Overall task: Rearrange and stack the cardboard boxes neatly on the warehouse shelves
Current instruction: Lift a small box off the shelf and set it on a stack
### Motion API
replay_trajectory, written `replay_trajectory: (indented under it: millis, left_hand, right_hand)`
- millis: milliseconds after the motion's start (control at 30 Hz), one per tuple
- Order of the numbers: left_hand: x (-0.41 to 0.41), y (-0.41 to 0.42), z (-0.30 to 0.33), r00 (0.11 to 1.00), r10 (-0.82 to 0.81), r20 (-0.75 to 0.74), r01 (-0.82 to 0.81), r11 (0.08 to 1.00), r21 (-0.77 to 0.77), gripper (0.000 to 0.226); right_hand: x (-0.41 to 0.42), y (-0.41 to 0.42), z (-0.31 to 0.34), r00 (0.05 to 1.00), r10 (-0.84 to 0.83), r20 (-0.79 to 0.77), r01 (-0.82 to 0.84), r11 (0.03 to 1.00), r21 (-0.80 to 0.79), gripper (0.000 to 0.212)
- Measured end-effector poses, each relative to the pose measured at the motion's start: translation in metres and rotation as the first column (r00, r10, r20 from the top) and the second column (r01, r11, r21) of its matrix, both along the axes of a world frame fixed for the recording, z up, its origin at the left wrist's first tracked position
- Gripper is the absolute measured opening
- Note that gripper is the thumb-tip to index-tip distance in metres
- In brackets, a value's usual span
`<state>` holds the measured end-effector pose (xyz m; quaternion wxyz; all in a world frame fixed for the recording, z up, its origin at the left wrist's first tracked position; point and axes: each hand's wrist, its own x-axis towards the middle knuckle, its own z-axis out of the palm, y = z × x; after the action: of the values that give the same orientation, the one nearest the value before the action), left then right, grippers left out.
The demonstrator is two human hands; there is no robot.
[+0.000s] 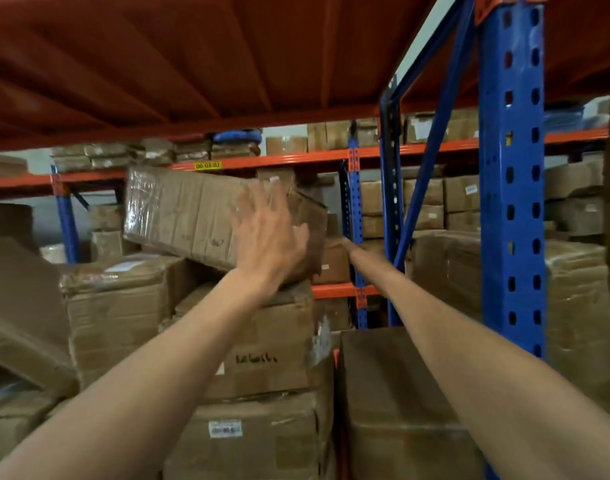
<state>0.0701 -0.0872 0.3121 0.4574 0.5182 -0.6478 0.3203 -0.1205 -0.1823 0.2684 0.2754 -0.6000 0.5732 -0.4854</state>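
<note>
A long cardboard box (182, 216) wrapped in clear tape lies tilted on top of a stack, its left end higher than its right. My left hand (269, 233) is flat against its near face with the fingers spread. My right hand (352, 249) reaches behind the box's right end, and its fingers are hidden there. Under the tilted box sits a box with black handwriting (269, 344), and beneath that a box with a white label (248, 434).
A taped box (116, 306) stands left of the stack and another box (400, 403) right of it. A blue upright post (511, 174) rises at the right. The orange shelf deck (192, 64) hangs low overhead. More boxes fill racks behind.
</note>
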Motion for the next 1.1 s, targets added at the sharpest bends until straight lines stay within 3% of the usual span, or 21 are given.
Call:
replay_trajectory:
  millis: [67, 133, 200, 267, 400, 500, 600, 833, 933, 1100]
  left_hand:
    - [0.017, -0.014, 0.011, 0.985, 0.036, -0.171, 0.012, 0.962, 0.274, 0.111]
    - [0.028, -0.027, 0.011, 0.937, 0.043, -0.346, 0.133, 0.874, 0.468, 0.128]
    - [0.033, -0.036, 0.005, 0.884, 0.027, -0.467, 0.239, 0.832, 0.501, 0.135]
    - [0.030, -0.041, -0.001, 0.851, 0.005, -0.525, 0.288, 0.831, 0.475, 0.139]
    - [0.024, -0.043, -0.009, 0.718, 0.089, -0.690, 0.364, 0.798, 0.481, 0.155]
    - [0.023, -0.044, -0.018, 0.677, 0.052, -0.734, 0.423, 0.789, 0.446, 0.160]
    - [0.026, -0.040, -0.026, 0.678, -0.041, -0.734, 0.440, 0.822, 0.361, 0.151]
    - [0.032, -0.024, -0.035, 0.710, -0.263, -0.653, 0.502, 0.840, 0.207, 0.127]
    - [0.023, -0.022, -0.044, 0.660, -0.371, -0.653, 0.609, 0.773, 0.176, 0.129]
    - [-0.003, -0.026, -0.055, 0.457, -0.555, -0.695, 0.820, 0.565, 0.088, 0.129]
  right_hand:
    - [0.012, -0.014, 0.006, 0.981, 0.127, 0.150, -0.125, 0.992, -0.025, 0.080]
    - [0.022, -0.025, 0.009, 0.916, 0.248, 0.315, -0.236, 0.969, -0.077, 0.071]
    - [0.032, -0.034, 0.014, 0.823, 0.341, 0.453, -0.324, 0.939, -0.118, 0.053]
    - [0.041, -0.044, 0.023, 0.750, 0.388, 0.535, -0.391, 0.913, -0.114, 0.064]
    - [0.055, -0.051, 0.041, 0.738, 0.397, 0.546, -0.428, 0.900, -0.077, 0.064]
    - [0.056, -0.050, 0.046, 0.782, 0.336, 0.525, -0.368, 0.929, -0.046, 0.063]
    - [0.055, -0.048, 0.047, 0.792, 0.290, 0.537, -0.316, 0.948, -0.044, 0.065]
    - [0.056, -0.017, 0.045, 0.722, 0.194, 0.664, -0.117, 0.980, -0.159, 0.087]
    - [0.041, 0.009, 0.045, 0.685, 0.058, 0.726, 0.081, 0.985, -0.155, 0.087]
    - [-0.001, 0.057, 0.050, 0.662, -0.145, 0.735, 0.370, 0.917, -0.152, 0.084]
